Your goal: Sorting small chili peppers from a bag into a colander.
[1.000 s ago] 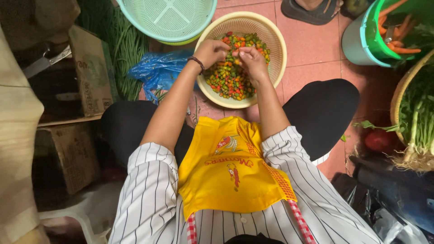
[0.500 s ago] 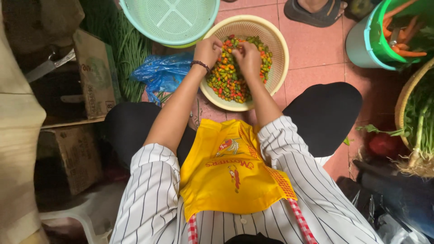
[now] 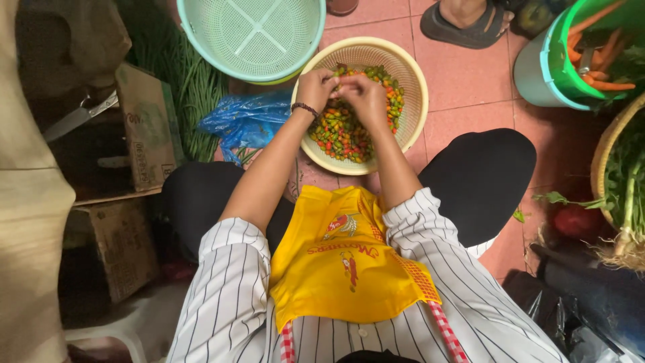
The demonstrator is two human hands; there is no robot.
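Observation:
A cream plastic basket (image 3: 410,70) on the pink tiled floor holds several small red, orange and green chillies (image 3: 342,131). My left hand (image 3: 314,86), with a dark bracelet on the wrist, and my right hand (image 3: 363,94) meet above the chillies, fingers pinched together on a small chilli between them. I sit with my knees spread to either side of the basket, wearing a striped shirt and a yellow apron (image 3: 342,259).
An upturned mint-green colander (image 3: 252,33) lies beyond the basket. A blue plastic bag (image 3: 245,121), long green beans (image 3: 198,94) and cardboard boxes (image 3: 144,124) are at left. A green bucket of carrots (image 3: 578,50), leafy greens (image 3: 628,181) and a sandal (image 3: 463,23) are at right.
Both hands stay together over the chillies, with small finger movements. The view has shifted slightly.

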